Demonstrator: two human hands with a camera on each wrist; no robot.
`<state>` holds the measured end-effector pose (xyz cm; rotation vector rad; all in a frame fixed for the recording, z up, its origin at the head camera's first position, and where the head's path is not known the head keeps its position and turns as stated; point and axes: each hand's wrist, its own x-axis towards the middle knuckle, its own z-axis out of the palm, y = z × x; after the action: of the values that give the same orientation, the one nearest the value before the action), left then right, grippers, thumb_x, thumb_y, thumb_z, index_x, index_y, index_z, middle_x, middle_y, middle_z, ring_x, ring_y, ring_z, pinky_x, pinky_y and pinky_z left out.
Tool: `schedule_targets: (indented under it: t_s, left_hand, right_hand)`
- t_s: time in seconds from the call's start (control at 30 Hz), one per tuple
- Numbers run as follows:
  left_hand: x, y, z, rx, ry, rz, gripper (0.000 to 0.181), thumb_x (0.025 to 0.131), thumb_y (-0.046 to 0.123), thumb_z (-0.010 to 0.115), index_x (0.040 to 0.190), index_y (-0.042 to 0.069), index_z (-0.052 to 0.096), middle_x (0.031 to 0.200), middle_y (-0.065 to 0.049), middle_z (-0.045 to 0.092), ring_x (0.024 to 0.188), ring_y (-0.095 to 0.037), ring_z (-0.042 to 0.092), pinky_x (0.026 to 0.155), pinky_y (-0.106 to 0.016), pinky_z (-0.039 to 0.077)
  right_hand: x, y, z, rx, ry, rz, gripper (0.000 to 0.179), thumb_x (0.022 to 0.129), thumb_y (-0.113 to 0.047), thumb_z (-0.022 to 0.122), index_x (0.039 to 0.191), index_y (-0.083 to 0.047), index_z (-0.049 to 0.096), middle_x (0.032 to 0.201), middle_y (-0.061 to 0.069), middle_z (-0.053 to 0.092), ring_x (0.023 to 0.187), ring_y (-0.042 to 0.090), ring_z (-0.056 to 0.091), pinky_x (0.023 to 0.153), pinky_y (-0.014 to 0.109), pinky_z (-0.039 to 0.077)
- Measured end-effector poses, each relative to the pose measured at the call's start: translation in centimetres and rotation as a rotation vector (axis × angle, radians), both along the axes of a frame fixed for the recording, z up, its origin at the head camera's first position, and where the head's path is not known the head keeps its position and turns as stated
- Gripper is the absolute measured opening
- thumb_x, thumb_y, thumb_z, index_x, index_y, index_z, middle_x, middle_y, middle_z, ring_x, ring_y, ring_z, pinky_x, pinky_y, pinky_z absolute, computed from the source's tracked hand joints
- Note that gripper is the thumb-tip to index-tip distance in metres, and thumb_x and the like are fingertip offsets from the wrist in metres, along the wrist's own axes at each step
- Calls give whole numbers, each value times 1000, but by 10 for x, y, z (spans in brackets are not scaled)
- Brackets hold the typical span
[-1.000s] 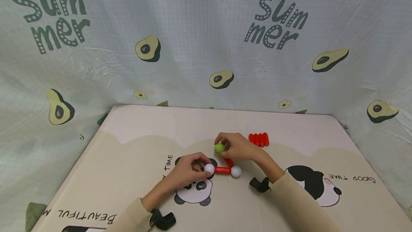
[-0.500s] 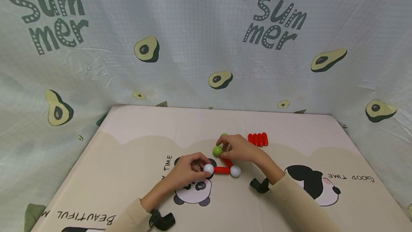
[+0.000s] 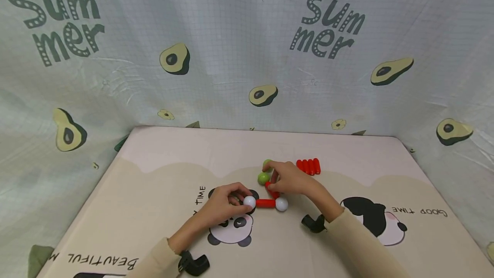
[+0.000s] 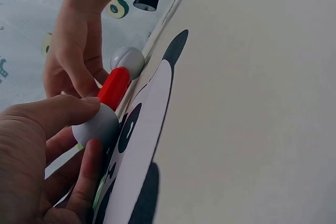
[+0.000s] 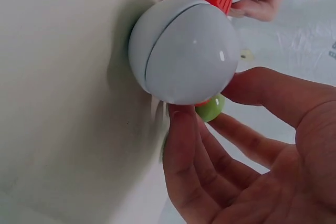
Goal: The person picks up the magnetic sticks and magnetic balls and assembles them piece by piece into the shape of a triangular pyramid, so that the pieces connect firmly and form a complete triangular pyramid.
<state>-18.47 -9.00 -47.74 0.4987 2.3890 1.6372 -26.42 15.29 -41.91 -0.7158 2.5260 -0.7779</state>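
Note:
My left hand (image 3: 227, 203) pinches a white ball (image 3: 249, 201) between thumb and fingers. A red rod (image 3: 265, 203) joins it to a second white ball (image 3: 281, 203), which looms large in the right wrist view. From that second ball another red rod (image 3: 272, 190) slants away, and my right hand (image 3: 289, 177) grips it, thumb on its near side. At this rod's far end sits a green ball (image 3: 263, 178). Another green ball (image 3: 267, 164) shows partly behind the right index finger. Slivers of green (image 4: 80, 146) peek out below the left hand in the left wrist view.
Several red rods (image 3: 308, 166) lie side by side beyond the right hand. The table mat (image 3: 173, 149) bears panda prints and lettering. A patterned cloth (image 3: 216, 25) hangs behind and at both sides. Black cameras (image 3: 194, 265) sit at both wrists.
The right hand's fingers have slid off the near green ball onto the slanting red rod. The farther green ball, hidden before, now shows. The left hand has stayed put.

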Motion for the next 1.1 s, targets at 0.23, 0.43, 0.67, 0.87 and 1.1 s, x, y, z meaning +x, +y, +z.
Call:
schedule_targets:
  t_s: [0.23,0.43,0.67,0.87,1.1]
  left_hand:
    - [0,0,-2,4,-1,0,27,89,23,81,113,17,72,102,-3,73,82,-11,70,78,-20,56]
    - [-1,0,-2,8,-6,-1,27,88,21,82,113,17,71,102,-2,72,81,-12,70,78,-20,56]
    - [0,0,-4,3,-8,-4,28,88,22,82,113,17,71,102,-2,72,79,-12,70,77,-20,55]
    - [1,-1,-5,1,-3,-6,28,88,23,82,113,17,72,101,-2,72,79,-11,70,77,-20,55]
    - [2,-2,-3,3,4,-10,27,89,23,81,114,17,72,102,-2,72,79,-11,69,77,-20,55]
  right_hand:
    - [0,9,5,-14,17,-23,41,90,-12,75,129,-11,63,91,1,70,77,15,62,66,27,54]
    - [-5,34,20,-57,94,-86,33,93,-14,74,124,-6,66,95,5,70,75,15,63,66,29,55]
    - [-22,77,26,-16,210,-221,30,95,-17,69,122,-4,67,104,13,72,92,26,67,72,32,55]
    - [-34,107,17,25,200,-327,31,96,-18,66,121,1,65,114,22,71,104,38,66,79,42,59]
    - [-41,122,5,33,49,-391,36,96,-18,67,125,2,60,119,27,67,92,31,67,75,37,60]
